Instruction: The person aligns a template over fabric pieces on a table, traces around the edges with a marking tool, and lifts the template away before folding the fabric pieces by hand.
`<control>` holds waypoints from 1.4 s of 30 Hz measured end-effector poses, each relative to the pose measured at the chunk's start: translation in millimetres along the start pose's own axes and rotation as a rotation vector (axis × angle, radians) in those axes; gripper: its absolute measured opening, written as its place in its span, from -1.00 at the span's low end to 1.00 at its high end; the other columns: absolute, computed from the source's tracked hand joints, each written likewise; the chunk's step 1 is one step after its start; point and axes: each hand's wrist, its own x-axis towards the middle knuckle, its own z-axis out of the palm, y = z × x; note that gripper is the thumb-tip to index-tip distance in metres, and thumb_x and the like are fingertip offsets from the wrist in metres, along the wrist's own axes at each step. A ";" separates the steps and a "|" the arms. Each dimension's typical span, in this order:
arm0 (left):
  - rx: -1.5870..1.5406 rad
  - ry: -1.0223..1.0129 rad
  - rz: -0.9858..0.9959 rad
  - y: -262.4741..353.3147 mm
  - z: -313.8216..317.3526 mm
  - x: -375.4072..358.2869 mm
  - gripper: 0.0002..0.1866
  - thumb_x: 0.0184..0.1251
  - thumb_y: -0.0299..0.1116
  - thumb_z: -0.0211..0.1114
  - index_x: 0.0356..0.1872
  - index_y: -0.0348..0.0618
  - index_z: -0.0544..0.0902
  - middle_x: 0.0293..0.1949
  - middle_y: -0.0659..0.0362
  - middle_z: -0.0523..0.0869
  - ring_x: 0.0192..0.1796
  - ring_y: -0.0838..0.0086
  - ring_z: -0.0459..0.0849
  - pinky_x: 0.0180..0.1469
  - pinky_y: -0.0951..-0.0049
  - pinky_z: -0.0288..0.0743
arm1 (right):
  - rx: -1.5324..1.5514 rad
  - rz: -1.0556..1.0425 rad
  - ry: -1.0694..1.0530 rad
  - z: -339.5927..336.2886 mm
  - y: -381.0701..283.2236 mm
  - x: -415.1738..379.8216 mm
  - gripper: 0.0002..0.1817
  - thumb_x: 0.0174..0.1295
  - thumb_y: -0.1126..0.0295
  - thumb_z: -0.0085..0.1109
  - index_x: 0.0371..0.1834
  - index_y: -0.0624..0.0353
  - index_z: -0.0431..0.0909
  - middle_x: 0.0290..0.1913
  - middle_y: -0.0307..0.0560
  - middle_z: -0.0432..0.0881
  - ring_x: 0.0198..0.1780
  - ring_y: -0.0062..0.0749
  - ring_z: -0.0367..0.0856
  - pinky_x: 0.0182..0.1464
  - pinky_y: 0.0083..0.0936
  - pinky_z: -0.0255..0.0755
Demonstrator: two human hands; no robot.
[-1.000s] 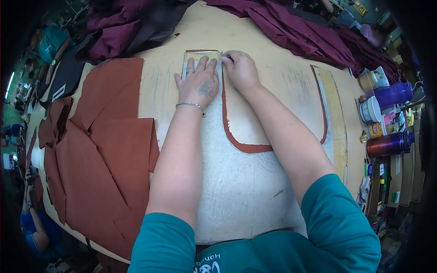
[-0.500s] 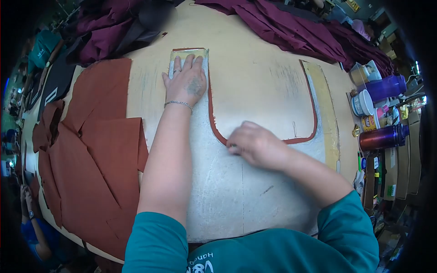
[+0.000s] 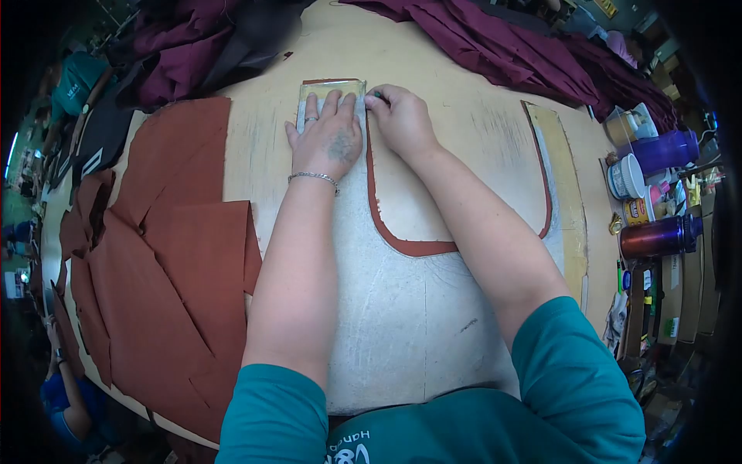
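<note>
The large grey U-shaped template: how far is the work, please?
Looks done: rust-brown cloth forms a narrow, even rim along the curve. In hand: left hand presses the template; right hand pinches at its edge. Probably left: lifting the template, which overlies cloth.

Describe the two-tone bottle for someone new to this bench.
Find the pale worktable, then the containers along its right edge. The two-tone bottle is just nearer the wearer than the yellow-labelled jar. Its shiny body shades reddish to purple; the farther bottle is plain purple.
</note>
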 end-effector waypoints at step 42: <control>0.032 -0.264 0.503 105.8 -26.6 -247.4 -0.40 0.03 0.08 0.14 0.18 0.28 0.37 0.30 0.24 0.20 0.38 0.19 -0.01 0.15 -0.32 -0.06 | -0.237 0.053 -0.139 -259.9 44.8 -170.5 -0.87 0.05 0.38 0.15 -0.44 0.22 0.55 -0.35 -0.07 0.57 -0.21 -0.17 0.42 -0.11 -0.37 0.34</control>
